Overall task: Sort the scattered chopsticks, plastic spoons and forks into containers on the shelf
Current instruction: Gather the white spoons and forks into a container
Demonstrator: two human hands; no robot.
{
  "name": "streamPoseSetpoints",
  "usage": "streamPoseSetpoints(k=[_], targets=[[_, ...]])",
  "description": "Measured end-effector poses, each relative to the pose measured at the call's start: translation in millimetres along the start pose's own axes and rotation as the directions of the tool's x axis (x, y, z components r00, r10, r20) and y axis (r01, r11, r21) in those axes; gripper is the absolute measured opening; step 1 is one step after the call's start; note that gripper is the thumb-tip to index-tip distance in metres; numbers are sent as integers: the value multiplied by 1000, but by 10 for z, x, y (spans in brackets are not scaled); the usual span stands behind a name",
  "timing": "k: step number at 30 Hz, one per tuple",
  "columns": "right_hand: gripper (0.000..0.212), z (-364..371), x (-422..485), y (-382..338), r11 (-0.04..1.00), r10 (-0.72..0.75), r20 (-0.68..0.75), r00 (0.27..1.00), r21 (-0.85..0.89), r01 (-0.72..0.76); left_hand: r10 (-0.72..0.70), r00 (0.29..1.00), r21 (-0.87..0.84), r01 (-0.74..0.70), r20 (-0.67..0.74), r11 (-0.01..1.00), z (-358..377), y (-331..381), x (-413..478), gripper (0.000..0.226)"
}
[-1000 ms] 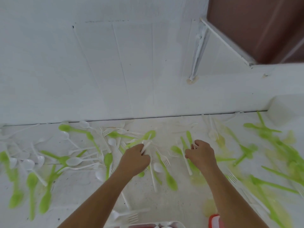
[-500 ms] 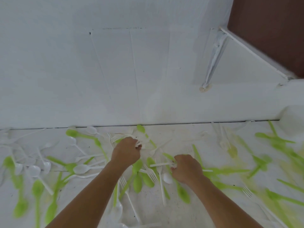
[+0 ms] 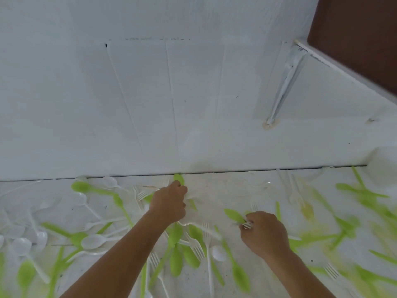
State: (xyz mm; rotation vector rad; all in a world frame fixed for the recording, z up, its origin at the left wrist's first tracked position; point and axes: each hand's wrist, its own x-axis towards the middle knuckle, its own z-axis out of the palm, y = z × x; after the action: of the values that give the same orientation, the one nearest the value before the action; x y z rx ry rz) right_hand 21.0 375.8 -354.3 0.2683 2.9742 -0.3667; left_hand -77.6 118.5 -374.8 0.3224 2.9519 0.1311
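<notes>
Left hand [image 3: 169,205] grips spoon [image 3: 179,179]; right hand [image 3: 264,235] apparently pinches white fork [image 3: 247,225].

Green spoons [image 3: 176,263], white spoons [image 3: 94,241] & white forks [image 3: 196,247]: lying flat, criss-crossed, some overlapping, spread L to R below the wall [image 3: 150,104]. One green spoon [image 3: 179,179] gripped in left hand [image 3: 169,204], bowl up at wall base. One white fork [image 3: 247,225] gripped in right hand [image 3: 263,233], tines out, further from wall.

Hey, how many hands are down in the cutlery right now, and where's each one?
2. The left hand is farther off near the wall, gripping white cutlery; the right hand is nearer, gripping a white fork. None seems hidden.
</notes>
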Motion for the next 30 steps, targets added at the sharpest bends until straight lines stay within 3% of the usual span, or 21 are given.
streamPoseSetpoints(k=[3,5,7,9,12,16,20,24,26,30], targets=[[12,-107,-4,109,996,11,-56,998,91,-6,20,999,65,-22,27,998,41,-66,-18,11],[24,-136,29,162,993,17,-60,998,119,-10,52,998,61,-54,31,997,53,-85,-18,12],[32,-166,54,162,984,24,-25,999,177,-19,76,997,47,-78,31,996,62,-101,-20,13],[27,-204,65,109,965,25,19,999,262,-29,95,995,36,-96,38,995,87,-128,-31,15],[24,-227,54,-21,950,-87,80,993,308,58,106,994,22,-107,34,994,96,-150,-69,16],[19,-160,-31,-281,756,-200,221,955,654,7,67,995,-48,-70,-73,996,-10,-270,-144,13],[14,-15,3,-540,673,-233,329,915,734,-92,22,987,-78,-35,-158,996,-179,-424,-317,14],[52,73,25,-714,687,-211,334,919,720,-104,-101,955,-181,51,-279,982,-341,-623,-659,11],[50,85,14,-789,753,-232,326,916,657,-43,-72,952,-312,-26,-298,950,-347,-677,-867,12],[25,233,-1,-870,937,-254,344,904,320,141,4,980,-499,-105,-198,860,-228,-488,-1192,32]])
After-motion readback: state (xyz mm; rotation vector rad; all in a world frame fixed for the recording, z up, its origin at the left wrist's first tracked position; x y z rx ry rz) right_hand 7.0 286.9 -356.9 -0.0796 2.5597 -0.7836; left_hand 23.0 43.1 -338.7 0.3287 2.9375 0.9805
